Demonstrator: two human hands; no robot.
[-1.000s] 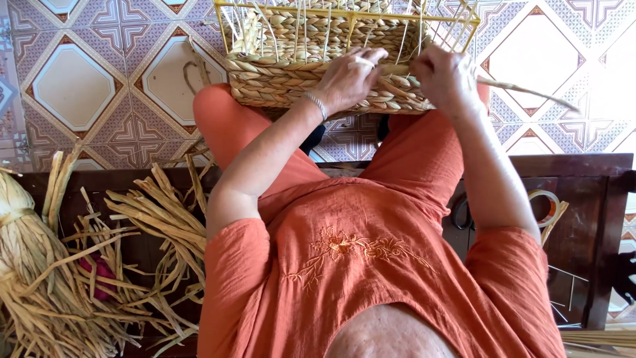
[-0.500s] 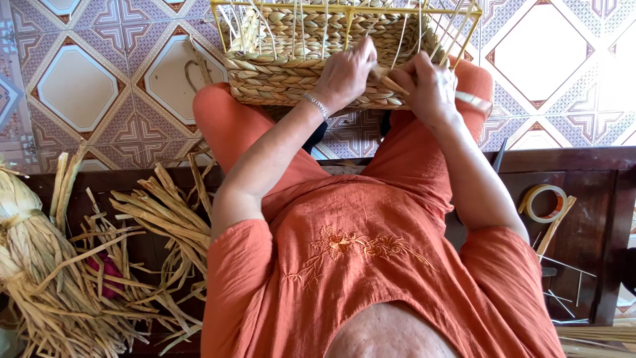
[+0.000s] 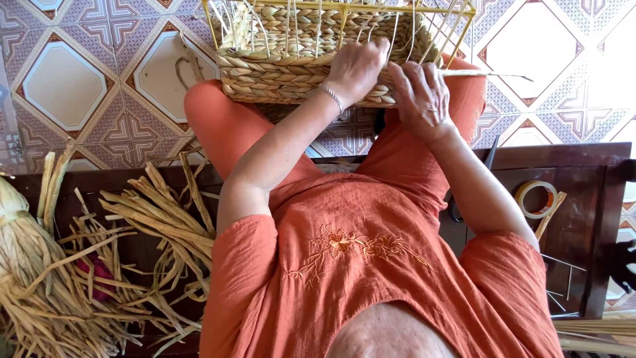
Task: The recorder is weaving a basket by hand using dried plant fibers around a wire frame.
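Observation:
A half-woven straw basket on a yellow wire frame rests on my knees at the top of the view. My left hand presses on the basket's near woven wall, fingers curled over its upper edge. My right hand lies just beside it on the same wall, pinching a pale straw strand that runs out to the right. A thin bracelet circles my left wrist. I wear orange clothes.
Bundles of dried straw lie on the dark wooden bench at the left. A roll of tape and dark scissors lie on the bench at the right. Patterned floor tiles spread beyond the basket.
My right hand slid left along the basket wall until it sits next to my left hand. The strand it holds now points level to the right. The basket shifted slightly.

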